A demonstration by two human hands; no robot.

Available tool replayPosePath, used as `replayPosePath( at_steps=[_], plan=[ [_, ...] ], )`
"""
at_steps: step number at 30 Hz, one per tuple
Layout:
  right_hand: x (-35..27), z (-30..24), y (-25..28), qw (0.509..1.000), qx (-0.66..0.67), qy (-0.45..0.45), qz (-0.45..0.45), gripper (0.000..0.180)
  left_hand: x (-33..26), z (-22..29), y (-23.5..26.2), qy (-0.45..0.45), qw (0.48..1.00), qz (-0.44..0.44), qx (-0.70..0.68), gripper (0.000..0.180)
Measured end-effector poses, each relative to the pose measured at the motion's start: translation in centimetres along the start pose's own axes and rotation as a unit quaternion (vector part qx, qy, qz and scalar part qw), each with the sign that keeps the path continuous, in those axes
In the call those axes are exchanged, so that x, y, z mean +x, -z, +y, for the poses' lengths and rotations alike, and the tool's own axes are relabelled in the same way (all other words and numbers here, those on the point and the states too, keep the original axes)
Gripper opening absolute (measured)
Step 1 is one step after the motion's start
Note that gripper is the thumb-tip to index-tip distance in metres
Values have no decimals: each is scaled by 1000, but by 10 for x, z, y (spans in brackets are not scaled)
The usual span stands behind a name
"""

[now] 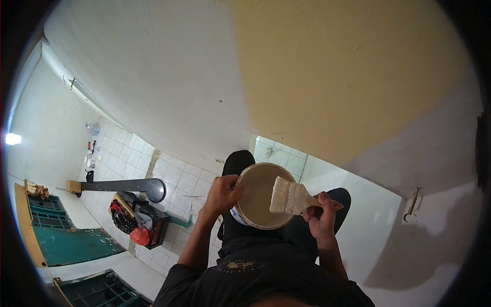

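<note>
Closest to me is my dark shirt (255,279), at the bottom of the view. My two bare arms come up from it.

My left hand (222,194) grips the left edge of a round paint tub (258,197). The fingers curl over its rim, so this hand is clenched on the tub. The tub is full of pale, creamy paint and sits right in front of my chest, between my two hands. It is tipped a bit toward me, so I can see down inside it.

My right hand (322,215) is closed around the handle of a wide paintbrush (289,197). The brush hairs are whitish and lie over the right part of the tub, just above the paint. I cannot tell if they touch the paint. The brush points left, toward my left hand.

Below the tub I see my dark trousers (286,230) and the white tiled floor (179,176) far below.

In front of me is the wall (332,77). Its right part is yellow and its left part is white.

Down on my left stands a dark crate (148,220) with a red bag (139,236) and other stuff. A green door (61,235) is further left.
</note>
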State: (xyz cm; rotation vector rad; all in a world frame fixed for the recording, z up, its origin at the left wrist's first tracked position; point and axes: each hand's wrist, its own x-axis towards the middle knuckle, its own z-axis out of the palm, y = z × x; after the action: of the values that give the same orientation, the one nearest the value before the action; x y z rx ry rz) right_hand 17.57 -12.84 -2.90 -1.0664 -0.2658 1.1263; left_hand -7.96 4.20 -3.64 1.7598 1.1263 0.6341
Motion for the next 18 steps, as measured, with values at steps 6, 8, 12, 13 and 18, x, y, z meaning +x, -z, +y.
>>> replayPosePath(
  at_steps=[6,8,12,13,18],
  plan=[
    [4,0,-8,997,71,-12,-11,31,7,5,4,3,1000,-14,-10,27],
    [1,-13,-14,994,107,9,-17,31,11,10,6,-4,1000,-3,10,27],
    [-10,-72,-19,991,11,135,-13,31,18,5,-6,-29,1000,-6,7,28],
    [-16,-93,-23,986,-8,166,3,32,17,6,-5,-39,999,-8,32,28],
    [-51,-197,-47,898,-96,416,103,26,10,-10,-7,-32,996,-2,81,29]
  ],
)
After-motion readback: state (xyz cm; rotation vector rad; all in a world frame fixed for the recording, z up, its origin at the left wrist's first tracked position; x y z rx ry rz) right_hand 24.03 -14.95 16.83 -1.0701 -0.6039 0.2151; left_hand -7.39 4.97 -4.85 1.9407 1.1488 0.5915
